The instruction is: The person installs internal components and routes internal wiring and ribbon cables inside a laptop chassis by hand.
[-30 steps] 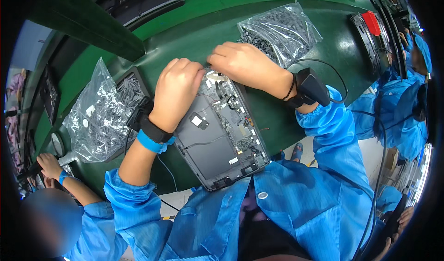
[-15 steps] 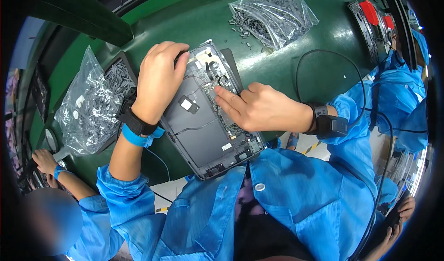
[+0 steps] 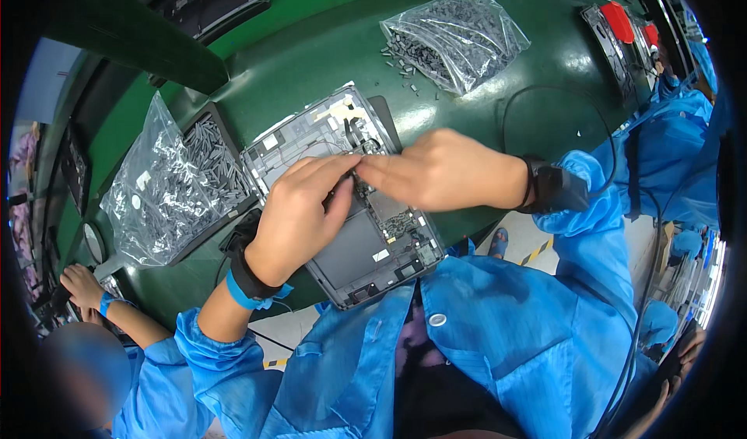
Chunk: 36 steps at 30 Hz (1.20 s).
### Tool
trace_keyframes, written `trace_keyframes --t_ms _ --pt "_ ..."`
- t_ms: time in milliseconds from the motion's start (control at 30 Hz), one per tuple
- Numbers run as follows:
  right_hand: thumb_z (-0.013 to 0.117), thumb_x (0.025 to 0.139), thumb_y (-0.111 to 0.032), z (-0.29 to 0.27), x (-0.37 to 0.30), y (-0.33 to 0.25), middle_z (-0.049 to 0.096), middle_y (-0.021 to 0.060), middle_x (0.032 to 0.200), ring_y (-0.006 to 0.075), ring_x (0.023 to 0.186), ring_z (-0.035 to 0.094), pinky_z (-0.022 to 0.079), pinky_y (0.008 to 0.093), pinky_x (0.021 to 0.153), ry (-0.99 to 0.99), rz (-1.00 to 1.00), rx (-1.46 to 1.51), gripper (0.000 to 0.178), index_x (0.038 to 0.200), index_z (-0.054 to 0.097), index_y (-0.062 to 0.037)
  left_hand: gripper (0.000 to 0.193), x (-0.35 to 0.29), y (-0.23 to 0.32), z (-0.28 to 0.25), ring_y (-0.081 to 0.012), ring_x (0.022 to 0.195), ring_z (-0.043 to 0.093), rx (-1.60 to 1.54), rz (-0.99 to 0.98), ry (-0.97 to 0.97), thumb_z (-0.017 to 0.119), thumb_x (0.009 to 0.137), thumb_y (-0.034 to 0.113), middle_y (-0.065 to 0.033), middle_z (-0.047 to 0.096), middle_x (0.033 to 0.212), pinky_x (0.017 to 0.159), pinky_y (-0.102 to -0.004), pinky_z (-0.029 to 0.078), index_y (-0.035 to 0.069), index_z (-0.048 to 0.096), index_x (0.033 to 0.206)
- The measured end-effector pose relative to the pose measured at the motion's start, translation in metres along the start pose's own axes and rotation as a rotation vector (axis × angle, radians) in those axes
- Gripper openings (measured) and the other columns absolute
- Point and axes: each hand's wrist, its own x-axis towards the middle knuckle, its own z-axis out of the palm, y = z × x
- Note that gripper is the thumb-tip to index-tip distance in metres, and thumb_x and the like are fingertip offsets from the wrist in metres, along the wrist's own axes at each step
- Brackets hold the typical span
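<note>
An opened tablet housing [image 3: 346, 248] lies at a slant on the green table, its inside facing up. A green circuit board [image 3: 401, 225] with small parts runs along its right half, and thin dark cables cross the upper part. My left hand [image 3: 299, 209] reaches over the housing, thumb and fingers drawn together above the board. From the right, my right hand [image 3: 440, 173] brings its fingertips to the same spot, touching or nearly touching the left ones. Whatever may be between the fingertips is hidden.
On the left a clear bag [image 3: 152, 205] of small grey strips lies on a black tray [image 3: 253, 199]. Another bag [image 3: 467, 42] of dark pieces sits at the back, some spilled. A black cable [image 3: 506, 120] loops at right. Co-workers' blue sleeves [image 3: 159, 384] show at both sides.
My left hand has left the housing's upper left edge and come down to the board. The right fingertips have shifted slightly and now meet it there. The loose black-and-white part is covered from view.
</note>
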Motion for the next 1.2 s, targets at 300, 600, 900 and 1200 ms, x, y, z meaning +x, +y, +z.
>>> trace_keyframes --t_ms 300,600,900,1200 --pt "0.071 0.079 -0.015 0.018 0.003 0.020 0.068 0.0112 0.104 0.0240 0.078 0.066 0.052 0.0361 0.062 0.565 0.379 0.118 0.032 0.110 0.066 -0.0070 0.033 0.028 -0.018 0.005 -0.0136 0.068 0.067 -0.578 -0.558 0.075 0.070 0.084 0.001 -0.0086 0.072 0.082 0.066 -0.0244 0.054 -0.006 0.063 0.116" --pt "0.065 0.072 -0.011 0.042 0.000 0.019 0.069 0.0069 0.107 0.0124 0.071 0.056 0.040 0.0256 0.059 0.517 0.063 -0.275 0.024 0.094 0.070 -0.0034 0.028 0.037 -0.023 -0.009 -0.0131 0.069 0.065 -0.988 -0.755 -0.043 0.064 0.090 0.003 -0.0112 0.069 0.085 0.060 -0.0244 0.052 -0.008 0.055 0.114" --pt "0.065 0.074 -0.012 0.050 0.012 0.026 0.071 0.0012 0.105 0.0115 0.074 0.060 0.039 0.0257 0.058 0.473 0.135 -0.348 0.024 0.097 0.072 -0.0075 0.018 0.046 -0.051 -0.004 -0.0346 0.090 0.061 0.072 -0.182 0.143 0.063 0.084 0.004 -0.0162 0.067 0.098 0.081 -0.0413 0.049 -0.001 0.069 0.100" --pt "0.065 0.074 -0.014 0.052 0.008 0.031 0.070 0.0027 0.109 0.0132 0.075 0.057 0.040 0.0269 0.062 0.368 0.165 -0.202 0.025 0.097 0.072 -0.0061 0.011 0.051 -0.054 0.000 -0.0316 0.081 0.063 0.230 -0.078 0.103 0.068 0.081 0.004 -0.0135 0.068 0.086 0.075 -0.0392 0.051 -0.001 0.071 0.091"
